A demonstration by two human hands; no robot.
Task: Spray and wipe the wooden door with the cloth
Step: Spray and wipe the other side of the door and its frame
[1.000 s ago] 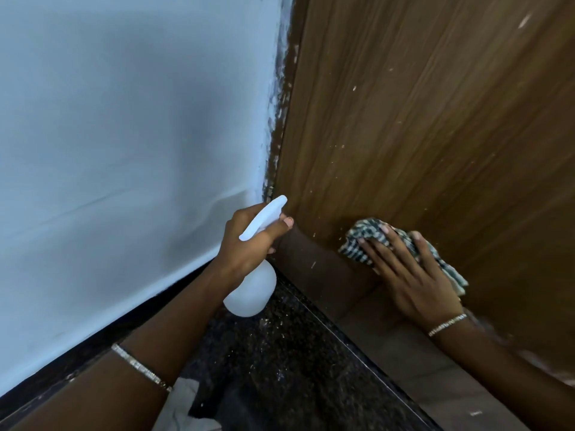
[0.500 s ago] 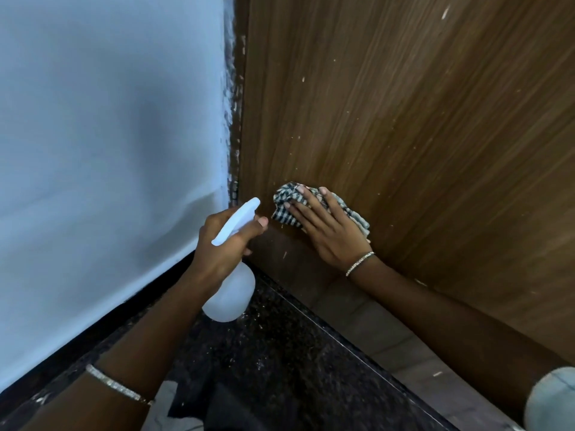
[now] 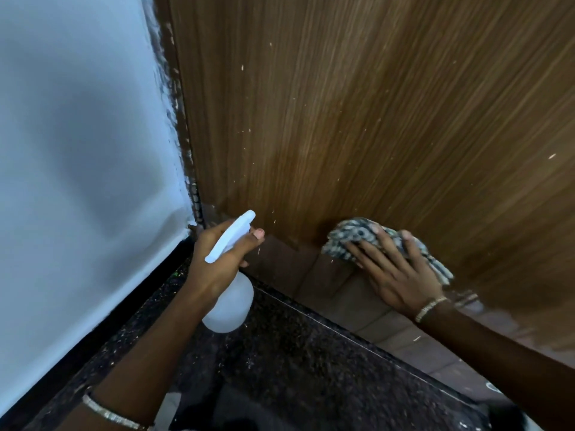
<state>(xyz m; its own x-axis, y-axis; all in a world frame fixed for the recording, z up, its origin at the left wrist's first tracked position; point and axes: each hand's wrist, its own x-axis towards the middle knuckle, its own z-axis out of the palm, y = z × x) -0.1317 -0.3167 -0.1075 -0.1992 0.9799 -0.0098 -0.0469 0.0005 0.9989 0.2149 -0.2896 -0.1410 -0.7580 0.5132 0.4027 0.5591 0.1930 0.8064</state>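
The wooden door fills the upper right, brown with vertical grain and small white specks. My right hand presses a checked dark-and-white cloth flat against the door's bottom edge, fingers spread straight over it. My left hand grips a white spray bottle by its neck, left of the cloth, with the nozzle pointing up toward the door's lower left corner. Each wrist wears a thin bracelet.
A pale blue-white wall stands at the left, meeting the door at a chipped paint edge. Dark speckled stone flooring lies below, with brown floor tiles under the door.
My right hand has slid the cloth to the right along the door's bottom, away from the spray bottle. My left hand keeps hold of the bottle in much the same place.
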